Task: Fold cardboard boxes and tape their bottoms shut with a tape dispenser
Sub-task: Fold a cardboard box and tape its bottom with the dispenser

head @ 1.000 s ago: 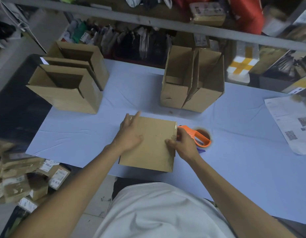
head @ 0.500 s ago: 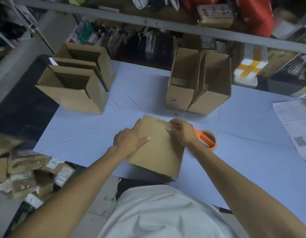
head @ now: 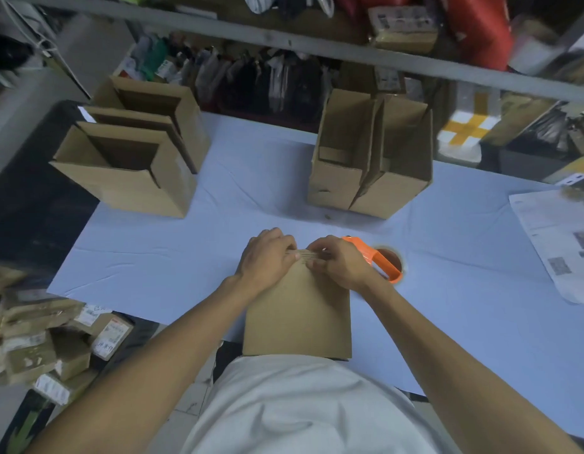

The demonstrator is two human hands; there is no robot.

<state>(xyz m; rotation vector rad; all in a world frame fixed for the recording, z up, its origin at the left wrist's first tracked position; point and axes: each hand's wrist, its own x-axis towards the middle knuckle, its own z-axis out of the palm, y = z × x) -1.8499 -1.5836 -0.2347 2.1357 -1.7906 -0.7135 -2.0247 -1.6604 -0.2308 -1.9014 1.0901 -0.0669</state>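
Brown cardboard filled the middle of my view: a box [head: 297, 309] stood on the pale blue worktop [head: 448, 306] with its near end against my white shirt [head: 300, 407]. My left hand [head: 267, 257] gripped the far edge of the box, its fingers [head: 292, 255] curled over that edge. My right hand [head: 341, 262] sat just beside it on the same edge, its fingers [head: 317, 257] bent and pinching the cardboard there; the tips of the two hands nearly touched. Whether the strip under them was tape or bare corrugated edge, I could not tell.

Just right of the right fingers lay the orange tape dispenser [head: 382, 262], partly hidden behind that hand, resting on the worktop. Well beyond the left fingers and off to the left stood open folded boxes [head: 136, 158], nested close together. Beyond the right fingers stood another pair of open boxes [head: 369, 162], touching side by side. Far to the right of the fingers lay printed paper sheets [head: 559, 240] at the worktop's edge. Below the left forearm, taped parcels [head: 54, 339] were heaped off the worktop.
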